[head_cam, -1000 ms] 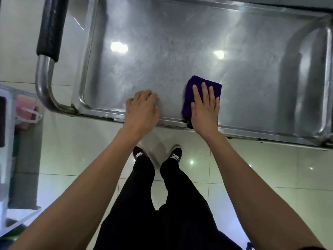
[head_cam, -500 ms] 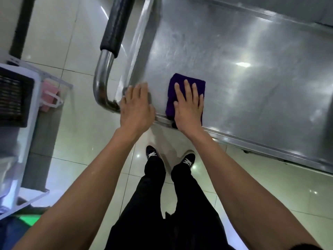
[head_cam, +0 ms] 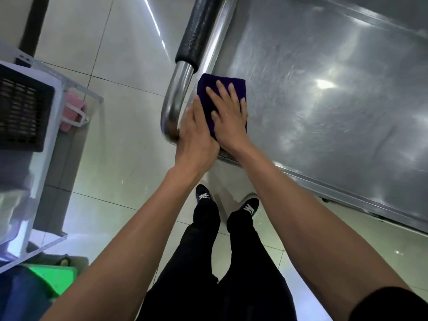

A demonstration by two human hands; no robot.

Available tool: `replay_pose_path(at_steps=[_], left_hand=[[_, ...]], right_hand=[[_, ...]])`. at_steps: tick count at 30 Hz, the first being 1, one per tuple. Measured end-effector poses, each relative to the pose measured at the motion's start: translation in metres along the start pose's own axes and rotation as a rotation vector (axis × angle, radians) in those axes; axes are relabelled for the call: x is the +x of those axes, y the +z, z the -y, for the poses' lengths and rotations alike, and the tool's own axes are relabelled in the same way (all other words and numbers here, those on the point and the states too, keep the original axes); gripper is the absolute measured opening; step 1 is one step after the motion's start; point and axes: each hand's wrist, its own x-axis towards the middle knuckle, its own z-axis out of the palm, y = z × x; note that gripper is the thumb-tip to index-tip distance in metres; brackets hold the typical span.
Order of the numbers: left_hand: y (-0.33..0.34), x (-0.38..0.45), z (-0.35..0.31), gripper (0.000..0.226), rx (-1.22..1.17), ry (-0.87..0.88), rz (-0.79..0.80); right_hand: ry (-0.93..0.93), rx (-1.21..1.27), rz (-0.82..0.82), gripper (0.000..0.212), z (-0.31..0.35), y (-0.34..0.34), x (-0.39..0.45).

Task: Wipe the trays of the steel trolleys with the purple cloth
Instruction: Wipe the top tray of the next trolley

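The purple cloth (head_cam: 221, 89), folded to a rectangle, lies in the near left corner of the steel tray (head_cam: 324, 100), at centre frame. The right hand (head_cam: 228, 117) lies flat on it with fingers straight and spread, pressing it to the metal. The cloth's left edge sits against the tray's raised rim, just beside the bent steel handle tube (head_cam: 177, 100) with its black foam grip (head_cam: 199, 31) running toward the top of the frame. The left hand (head_cam: 194, 137) rests on the tray corner, touching the right hand's thumb side; its fingers reach forward beside the tube, and whether they grip it I cannot tell. To the right and upper right, the tray surface stretches bare and shiny to the frame edge. A white cart (head_cam: 30, 126) stands at left on the tiled floor (head_cam: 127, 147), well apart from the trolley.
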Motion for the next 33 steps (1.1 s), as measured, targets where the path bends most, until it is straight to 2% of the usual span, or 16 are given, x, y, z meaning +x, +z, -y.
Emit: replay_pose_path(at_steps=[7,11,17,23,33], left_hand=[[0.000,0.000,0.006,0.096,0.074,0.018,0.067],[0.002,-0.006,0.005,0.091,0.158,0.019,0.106],[0.014,-0.016,-0.005,0.067,0.405,0.145,0.109],[0.050,-0.039,-0.040,0.044,0.512,0.222,0.074],[0.134,-0.084,-0.115,0.036,0.583,0.365,0.174]], right_hand=[[-0.111,0.074,0.108,0.059,-0.013,-0.012,-0.014],[-0.134,0.102,0.130,0.058,-0.027,-0.019,-0.030],[-0.095,-0.010,0.039,0.054,-0.058,-0.027,-0.064],[-0.028,-0.083,-0.039,0.053,-0.104,-0.055,-0.102],[0.108,-0.170,-0.132,0.053,-0.217,-0.131,-0.182]])
